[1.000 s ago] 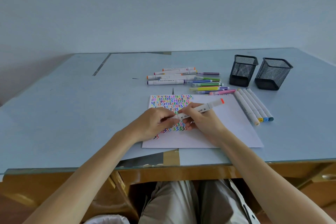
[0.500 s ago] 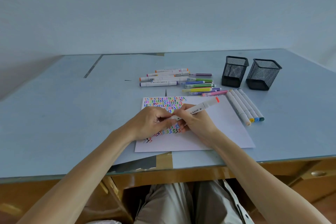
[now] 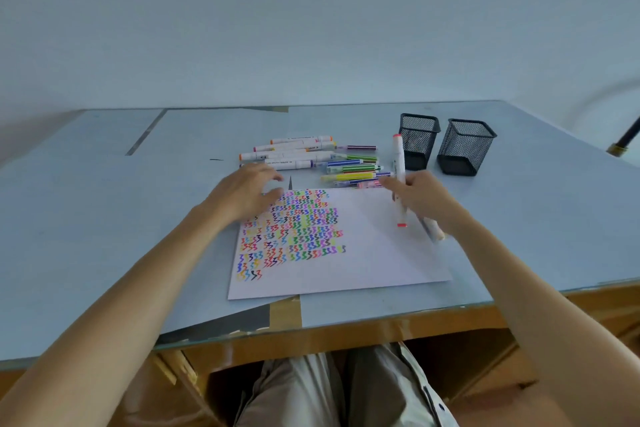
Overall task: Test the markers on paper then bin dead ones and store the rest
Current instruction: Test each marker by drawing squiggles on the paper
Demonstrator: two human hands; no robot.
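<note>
My right hand (image 3: 420,199) grips a white marker with orange-red ends (image 3: 399,163), held nearly upright over the paper's upper right corner. The white paper (image 3: 363,253) carries many rows of coloured squiggles on its left half. My left hand (image 3: 247,191) hovers with loosely curled fingers at the paper's top left corner, just below a pile of white markers (image 3: 291,152) and holding nothing. Thin coloured markers (image 3: 353,168) lie right of that pile. Two black mesh cups (image 3: 417,140) (image 3: 464,147) stand behind my right hand. Tested white markers (image 3: 433,229) lie partly hidden under my right hand.
The blue glass-topped table (image 3: 104,218) has a wooden front edge. A dark seam (image 3: 145,132) runs across its far left part. A dark pole (image 3: 627,135) shows at the far right edge. My lap is below the table edge.
Both hands left the squiggle area. My left hand let go of the marker and moved up toward the white pile; my right hand carried the marker right and tipped it upright.
</note>
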